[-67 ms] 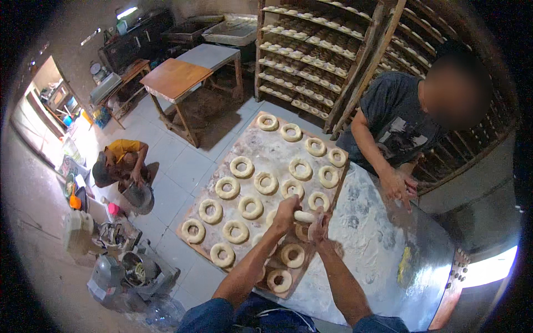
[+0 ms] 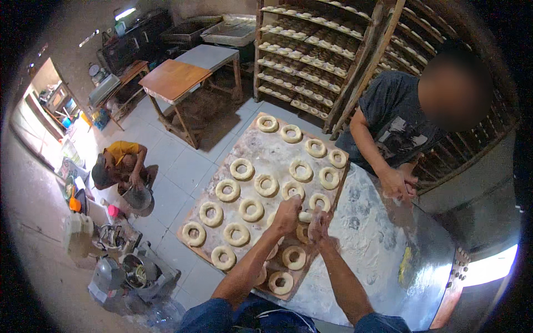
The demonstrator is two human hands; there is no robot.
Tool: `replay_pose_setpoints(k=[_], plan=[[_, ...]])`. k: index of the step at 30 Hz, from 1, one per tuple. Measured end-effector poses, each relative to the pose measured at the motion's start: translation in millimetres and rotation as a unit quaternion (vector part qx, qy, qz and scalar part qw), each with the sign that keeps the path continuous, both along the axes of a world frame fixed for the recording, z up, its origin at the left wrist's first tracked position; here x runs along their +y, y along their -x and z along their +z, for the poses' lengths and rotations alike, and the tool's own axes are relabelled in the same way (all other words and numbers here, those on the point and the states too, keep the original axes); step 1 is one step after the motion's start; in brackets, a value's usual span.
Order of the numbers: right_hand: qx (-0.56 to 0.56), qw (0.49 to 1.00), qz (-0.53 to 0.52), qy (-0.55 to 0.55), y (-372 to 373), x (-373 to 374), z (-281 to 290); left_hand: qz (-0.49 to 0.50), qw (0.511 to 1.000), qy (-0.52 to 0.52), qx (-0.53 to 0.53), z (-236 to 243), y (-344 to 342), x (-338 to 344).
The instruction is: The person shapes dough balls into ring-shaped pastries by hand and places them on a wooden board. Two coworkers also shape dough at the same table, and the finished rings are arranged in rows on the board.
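Observation:
Between my two hands is a pale piece of dough (image 2: 305,217), seen edge-on above the board; its full shape is partly covered by my fingers. My left hand (image 2: 287,215) closes on its left side, and my right hand (image 2: 318,226), dusted with flour, grips the right side. Below them lies a floured wooden board (image 2: 221,159) with rows of dough rings. One dough ring (image 2: 320,202) lies just beyond my right hand, another (image 2: 293,257) nearer to me. My forearms cover part of the rings between them.
A floured metal table (image 2: 366,233) extends right of the board. Across it a person in a dark shirt (image 2: 391,111) holds their hands together. Another person in yellow (image 2: 125,158) crouches over a bucket (image 2: 137,198) at left. Racks (image 2: 311,61) with trays of dough rings stand behind; a mixer (image 2: 136,272) is lower left.
My hands have drawn slightly closer together, and less of the dough shows between them. The hands of the person opposite have come closer together.

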State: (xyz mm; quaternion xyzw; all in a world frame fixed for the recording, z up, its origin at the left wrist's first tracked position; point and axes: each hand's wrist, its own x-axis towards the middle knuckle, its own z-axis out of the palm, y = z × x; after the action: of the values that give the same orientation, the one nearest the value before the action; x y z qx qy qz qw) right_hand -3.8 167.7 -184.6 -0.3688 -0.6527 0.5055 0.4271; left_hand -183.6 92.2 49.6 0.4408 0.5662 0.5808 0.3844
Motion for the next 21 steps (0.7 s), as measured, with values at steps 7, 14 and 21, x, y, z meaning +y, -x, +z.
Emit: replay_pose_setpoints(k=[7,14,21], plan=[[-0.085,0.988,-0.054,0.114,117,8,135,0.030,0.980,-0.024,-0.194,-33,77,32],[-0.262,0.959,0.111,-0.009,182,75,277,0.173,0.964,-0.003,0.202,-8,172,106],[-0.369,0.929,0.030,0.008,162,21,234,0.258,0.897,0.036,0.357,-85,208,128]])
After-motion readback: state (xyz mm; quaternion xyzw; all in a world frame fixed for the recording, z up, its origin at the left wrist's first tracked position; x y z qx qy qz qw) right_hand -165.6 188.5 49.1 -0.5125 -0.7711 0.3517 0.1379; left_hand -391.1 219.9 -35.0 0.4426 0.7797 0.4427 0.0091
